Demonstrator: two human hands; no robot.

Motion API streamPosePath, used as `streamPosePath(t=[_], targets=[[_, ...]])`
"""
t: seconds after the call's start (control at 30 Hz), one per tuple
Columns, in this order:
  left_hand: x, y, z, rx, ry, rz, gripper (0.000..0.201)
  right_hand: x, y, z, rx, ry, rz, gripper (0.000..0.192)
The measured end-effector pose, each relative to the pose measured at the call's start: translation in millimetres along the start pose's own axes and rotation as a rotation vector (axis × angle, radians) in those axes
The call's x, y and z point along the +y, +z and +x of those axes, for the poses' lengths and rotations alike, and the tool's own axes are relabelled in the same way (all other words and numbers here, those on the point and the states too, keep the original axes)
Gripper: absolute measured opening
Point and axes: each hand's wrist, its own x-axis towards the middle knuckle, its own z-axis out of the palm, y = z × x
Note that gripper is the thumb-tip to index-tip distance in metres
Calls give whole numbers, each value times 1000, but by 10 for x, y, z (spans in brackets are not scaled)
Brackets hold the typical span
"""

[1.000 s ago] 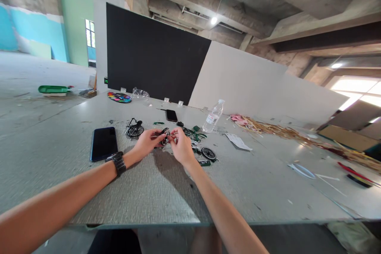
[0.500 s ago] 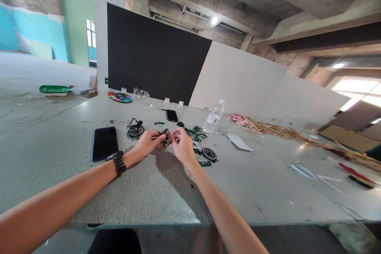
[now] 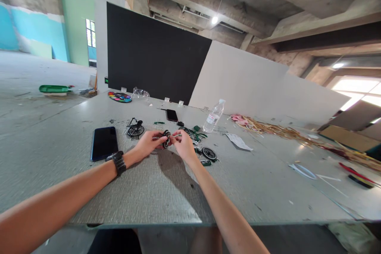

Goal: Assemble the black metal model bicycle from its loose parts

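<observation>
Between my hands is a small black model-bicycle wheel [image 3: 166, 141], standing upright just above the table. My left hand [image 3: 148, 143] is closed, thumb and fingers pinching the wheel from its left. On the other side, the fingertips of my right hand [image 3: 183, 145] are pinched together at the wheel's hub; whatever they hold is too small to make out. To the left lies a partly built black model bicycle [image 3: 136, 128] with a spoked wheel. Just right of my hands are a green model-bicycle frame [image 3: 200, 135] and a loose spoked wheel [image 3: 209, 153].
A tablet-like black device [image 3: 104, 143] lies left, and a phone [image 3: 172, 115] farther back. A plastic bottle [image 3: 213, 116], a paper sheet [image 3: 238, 141] and a heap of thin strips [image 3: 276, 130] lie right. A paint palette [image 3: 119, 97] sits by the black panel [image 3: 154, 55].
The wheel has turned or tilted slightly between my fingers. My right hand has shifted a little, still pinching at the wheel's right side.
</observation>
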Motion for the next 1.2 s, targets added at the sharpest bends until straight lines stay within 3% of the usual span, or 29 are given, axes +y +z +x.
streamPosePath(t=[0.17,0.43,0.8,1.2], targets=[[-19,0,16,40,-18,-49,43,-65,3,-41,45,-177,-162,12],[70,23,-16,33,-66,-97,51,-1,39,18,4,36,134,29],[69,22,-12,48,-88,-200,53,-37,-2,8,-21,63,215,41],[58,2,-22,26,-86,-290,44,-37,19,13,40,-45,83,27]])
